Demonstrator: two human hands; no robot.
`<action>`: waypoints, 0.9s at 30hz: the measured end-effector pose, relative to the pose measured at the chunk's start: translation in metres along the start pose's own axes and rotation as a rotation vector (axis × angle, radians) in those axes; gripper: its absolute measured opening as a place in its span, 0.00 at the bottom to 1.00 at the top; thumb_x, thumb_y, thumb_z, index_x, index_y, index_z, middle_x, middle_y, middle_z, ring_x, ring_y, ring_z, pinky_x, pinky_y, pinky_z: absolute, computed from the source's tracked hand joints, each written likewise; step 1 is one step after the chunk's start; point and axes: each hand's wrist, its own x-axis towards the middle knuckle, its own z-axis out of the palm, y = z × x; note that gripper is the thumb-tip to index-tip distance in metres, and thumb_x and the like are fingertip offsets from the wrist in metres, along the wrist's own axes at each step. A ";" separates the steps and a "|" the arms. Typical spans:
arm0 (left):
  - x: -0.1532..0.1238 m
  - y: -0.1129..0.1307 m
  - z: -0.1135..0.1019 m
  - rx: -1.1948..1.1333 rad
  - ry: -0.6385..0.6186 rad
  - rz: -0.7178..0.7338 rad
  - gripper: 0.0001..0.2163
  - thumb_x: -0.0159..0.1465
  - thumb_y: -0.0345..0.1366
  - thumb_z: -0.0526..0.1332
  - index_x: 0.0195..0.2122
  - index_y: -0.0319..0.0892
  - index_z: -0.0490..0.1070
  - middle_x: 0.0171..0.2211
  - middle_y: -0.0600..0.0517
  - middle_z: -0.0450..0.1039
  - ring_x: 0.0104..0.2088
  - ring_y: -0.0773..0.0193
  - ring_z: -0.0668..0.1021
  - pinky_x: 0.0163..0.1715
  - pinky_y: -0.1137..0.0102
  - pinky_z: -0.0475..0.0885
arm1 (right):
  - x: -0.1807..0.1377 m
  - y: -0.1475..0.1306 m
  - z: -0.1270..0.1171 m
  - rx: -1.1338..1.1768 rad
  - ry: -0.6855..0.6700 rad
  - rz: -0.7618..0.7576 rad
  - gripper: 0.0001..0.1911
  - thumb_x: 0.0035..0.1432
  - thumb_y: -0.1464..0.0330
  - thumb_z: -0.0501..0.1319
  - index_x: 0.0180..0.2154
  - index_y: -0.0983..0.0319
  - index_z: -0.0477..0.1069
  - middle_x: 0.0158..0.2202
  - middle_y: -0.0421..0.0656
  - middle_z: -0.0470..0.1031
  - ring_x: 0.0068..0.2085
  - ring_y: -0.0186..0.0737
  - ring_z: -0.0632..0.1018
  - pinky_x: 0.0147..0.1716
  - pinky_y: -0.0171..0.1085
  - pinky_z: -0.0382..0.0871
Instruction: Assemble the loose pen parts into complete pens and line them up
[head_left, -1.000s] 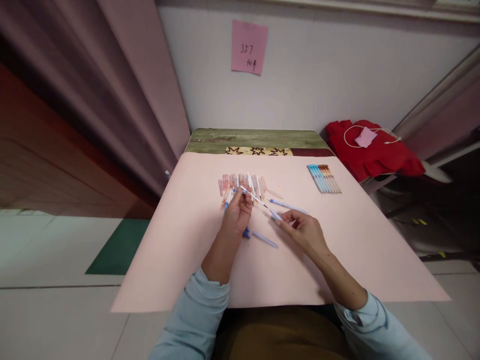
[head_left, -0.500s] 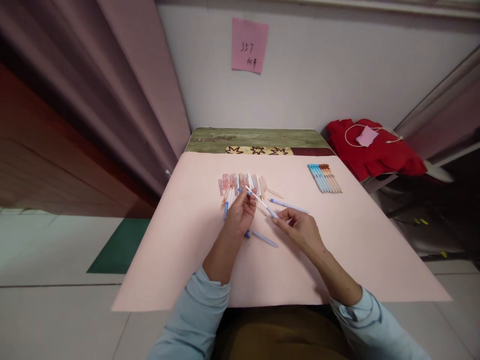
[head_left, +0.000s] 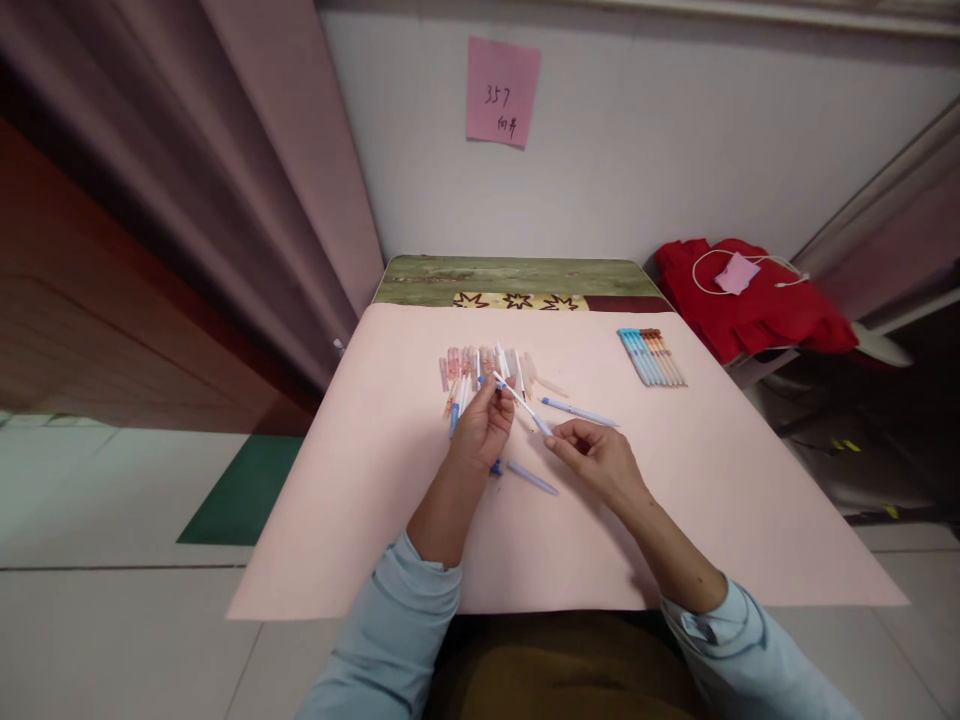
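Where the white refill [head_left: 523,402] meets the light-blue barrel [head_left: 541,427], the two run nearly in line, slanting between the hands above the tabletop [head_left: 352,530]. Left hand [head_left: 484,430]: grip pinched on the refill; whether it also holds a blue piece cannot be told. Right hand [head_left: 600,460]: grip closed on the barrel, thumb against fingers. Recommended: barrel kept steady, refill straight, pressure light, as skewing could bend it. A loose barrel [head_left: 532,478] lies near the left wrist; pen parts [head_left: 487,358] lie beyond.
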 end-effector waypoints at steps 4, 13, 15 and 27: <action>-0.002 -0.003 0.001 0.049 -0.018 -0.046 0.06 0.68 0.29 0.58 0.35 0.35 0.72 0.31 0.47 0.76 0.24 0.76 0.76 0.24 0.84 0.72 | 0.002 0.001 0.004 0.083 0.016 0.007 0.21 0.52 0.49 0.63 0.31 0.60 0.77 0.22 0.38 0.72 0.24 0.35 0.69 0.24 0.33 0.61; -0.001 -0.006 -0.005 0.103 -0.055 -0.115 0.06 0.66 0.31 0.61 0.32 0.35 0.71 0.37 0.42 0.78 0.24 0.76 0.75 0.20 0.84 0.70 | 0.003 -0.004 0.010 0.356 0.177 -0.010 0.21 0.54 0.52 0.64 0.37 0.63 0.75 0.30 0.44 0.78 0.28 0.37 0.74 0.28 0.34 0.67; 0.001 -0.006 -0.007 0.098 -0.075 -0.083 0.06 0.66 0.32 0.62 0.33 0.35 0.71 0.36 0.44 0.78 0.24 0.76 0.74 0.18 0.84 0.68 | 0.000 -0.006 0.008 0.244 0.219 -0.032 0.17 0.55 0.54 0.64 0.37 0.61 0.76 0.30 0.43 0.78 0.28 0.37 0.74 0.28 0.34 0.66; -0.003 -0.010 -0.005 0.324 -0.070 0.099 0.11 0.57 0.36 0.70 0.35 0.36 0.71 0.33 0.50 0.76 0.23 0.75 0.74 0.18 0.81 0.64 | 0.002 -0.018 0.004 -0.195 0.316 -0.101 0.12 0.57 0.56 0.62 0.35 0.55 0.78 0.29 0.38 0.80 0.27 0.38 0.76 0.29 0.35 0.65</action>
